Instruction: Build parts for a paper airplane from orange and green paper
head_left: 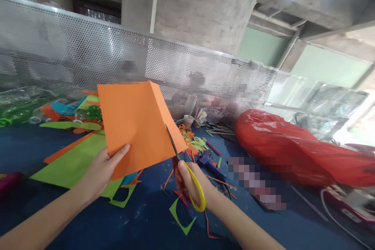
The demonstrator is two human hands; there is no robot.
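My left hand [107,164] grips an orange sheet of paper [131,121] by its lower left corner, the thumb lying on the near face. A crease or cut runs down the sheet's right side, leaving a strip [167,119] angled away. In my right hand [187,179] is a pair of scissors [198,189] with a yellow handle, the fingers wrapped through the loops. Its dark blade lies at the lower right of the sheet, along the strip's line. Whether the second blade is behind the paper cannot be seen.
Green paper [70,160] lies under my left arm, beside plastic bottles [23,105]. Paper scraps [195,140], a blue glue gun [209,164] and cups of pens [199,117] are ahead. A large red plastic bag [281,144] bulges at right. A perforated metal screen [175,62] stands behind.
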